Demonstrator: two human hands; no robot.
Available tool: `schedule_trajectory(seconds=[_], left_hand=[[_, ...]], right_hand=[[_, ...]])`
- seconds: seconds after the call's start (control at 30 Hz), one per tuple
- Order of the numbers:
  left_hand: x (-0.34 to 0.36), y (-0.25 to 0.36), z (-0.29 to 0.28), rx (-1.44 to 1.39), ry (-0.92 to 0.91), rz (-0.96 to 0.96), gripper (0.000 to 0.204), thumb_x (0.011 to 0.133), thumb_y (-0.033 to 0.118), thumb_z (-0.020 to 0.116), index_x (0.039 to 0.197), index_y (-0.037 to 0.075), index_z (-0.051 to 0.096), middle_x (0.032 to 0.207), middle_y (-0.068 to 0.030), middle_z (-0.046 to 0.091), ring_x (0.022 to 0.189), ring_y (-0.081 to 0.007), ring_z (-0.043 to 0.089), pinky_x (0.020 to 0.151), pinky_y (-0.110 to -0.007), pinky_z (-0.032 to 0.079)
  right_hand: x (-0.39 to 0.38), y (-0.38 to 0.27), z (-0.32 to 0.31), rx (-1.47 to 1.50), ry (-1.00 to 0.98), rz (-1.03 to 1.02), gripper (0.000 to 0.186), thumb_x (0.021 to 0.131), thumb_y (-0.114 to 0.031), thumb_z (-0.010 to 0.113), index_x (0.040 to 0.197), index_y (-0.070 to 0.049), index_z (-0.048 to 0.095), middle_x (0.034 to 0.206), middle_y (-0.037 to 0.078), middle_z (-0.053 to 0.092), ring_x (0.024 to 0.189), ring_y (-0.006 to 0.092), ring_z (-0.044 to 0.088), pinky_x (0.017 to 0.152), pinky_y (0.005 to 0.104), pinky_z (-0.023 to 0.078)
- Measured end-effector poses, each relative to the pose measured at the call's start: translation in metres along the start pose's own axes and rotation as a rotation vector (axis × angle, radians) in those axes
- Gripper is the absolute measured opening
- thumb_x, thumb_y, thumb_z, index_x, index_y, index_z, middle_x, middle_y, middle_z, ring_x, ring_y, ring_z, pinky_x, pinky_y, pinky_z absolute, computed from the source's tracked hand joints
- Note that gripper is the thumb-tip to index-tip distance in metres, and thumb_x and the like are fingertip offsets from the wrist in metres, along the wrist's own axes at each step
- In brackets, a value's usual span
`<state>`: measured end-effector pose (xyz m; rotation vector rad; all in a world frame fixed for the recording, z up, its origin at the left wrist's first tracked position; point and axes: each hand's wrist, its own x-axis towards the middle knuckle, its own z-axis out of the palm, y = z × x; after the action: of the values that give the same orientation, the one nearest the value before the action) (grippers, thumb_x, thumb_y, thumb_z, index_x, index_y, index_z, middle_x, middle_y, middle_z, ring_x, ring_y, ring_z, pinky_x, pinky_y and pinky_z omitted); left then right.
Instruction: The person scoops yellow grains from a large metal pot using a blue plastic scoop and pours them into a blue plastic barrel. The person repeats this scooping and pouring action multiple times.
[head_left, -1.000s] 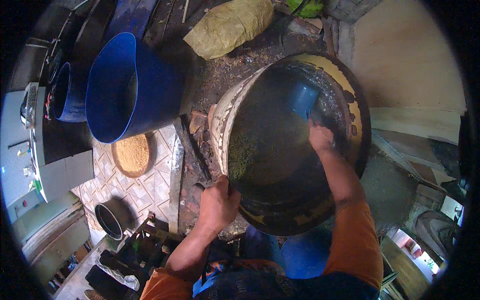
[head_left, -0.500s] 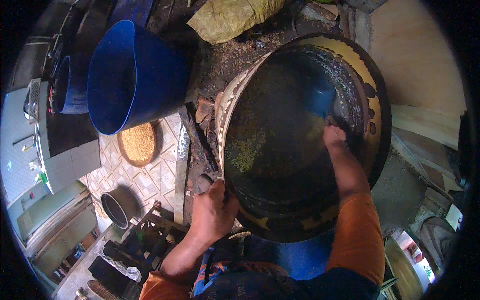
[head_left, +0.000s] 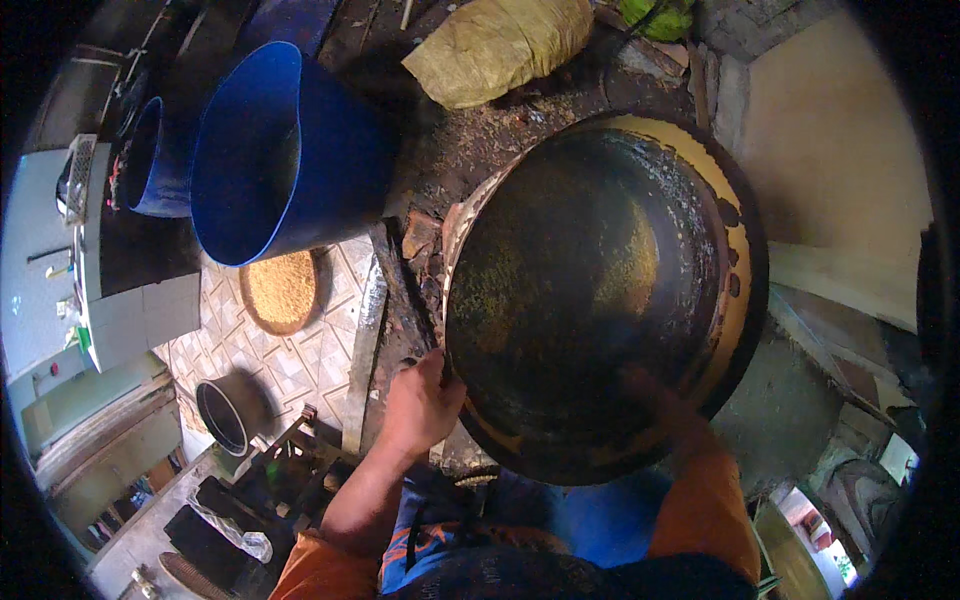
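Note:
A large, deep round pan (head_left: 712, 165) with a dark inside and a worn yellowish rim is in front of me. My left hand (head_left: 424, 408) is closed on the pan's near left rim. My right hand (head_left: 650, 392) reaches into the near right part of the pan; it is dark and smeared by motion, so its fingers and anything in them are hidden. A yellowish patch of grain (head_left: 632, 268) lies on the pan's right inner side, and a thinner scatter spreads over its left part.
At the far left stands a big blue tub (head_left: 245, 160), with a smaller blue tub (head_left: 150, 170) beside it. A round tray of yellow grain (head_left: 280, 290) and a metal pot (head_left: 232, 415) rest on the tiled floor. A yellowish sack (head_left: 500, 50) lies beyond the pan.
My right hand has drawn back toward me from the pan's far right side. The blue scoop it held is no longer visible. My left hand stays on the rim.

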<state>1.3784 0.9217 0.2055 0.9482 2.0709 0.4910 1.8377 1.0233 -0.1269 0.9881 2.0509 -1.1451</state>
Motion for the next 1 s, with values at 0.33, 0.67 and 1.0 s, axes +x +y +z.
schedule_trajectory(seconds=[0.33,0.67,1.0], left_hand=[[0.016,-0.076,-0.023,-0.052,-0.066,-0.068,0.023,0.078,0.016,0.063,0.091,-0.002,0.057,0.085,-0.0270,0.063,0.084,-0.0460,0.062,0.071,-0.048,0.049],[0.019,-0.125,-0.025,-0.085,-0.018,0.058,0.026,0.079,0.018,0.065,0.094,-0.003,0.059,0.086,-0.0281,0.063,0.089,-0.0471,0.062,0.075,-0.049,0.050],[-0.091,-0.229,-0.061,-0.062,-0.080,-0.182,0.040,0.089,0.042,0.058,0.096,0.002,0.061,0.091,-0.0244,0.066,0.090,-0.0411,0.064,0.079,-0.048,0.050]], right_hand=[[-0.008,-0.237,-0.030,0.974,-0.223,0.238,0.044,0.087,-0.018,0.067,0.127,-0.007,0.055,0.086,0.007,0.063,0.065,0.0173,0.058,0.056,0.0325,0.046],[-0.099,-0.340,-0.121,1.488,-0.153,0.187,0.024,0.088,-0.011,0.067,0.109,-0.008,0.057,0.073,-0.003,0.053,0.050,0.0043,0.041,0.041,0.0207,0.027],[-0.228,-0.475,-0.165,1.254,0.134,0.102,0.006,0.090,-0.008,0.059,0.094,-0.008,0.055,0.069,-0.003,0.050,0.049,0.0034,0.039,0.041,0.0201,0.027]])
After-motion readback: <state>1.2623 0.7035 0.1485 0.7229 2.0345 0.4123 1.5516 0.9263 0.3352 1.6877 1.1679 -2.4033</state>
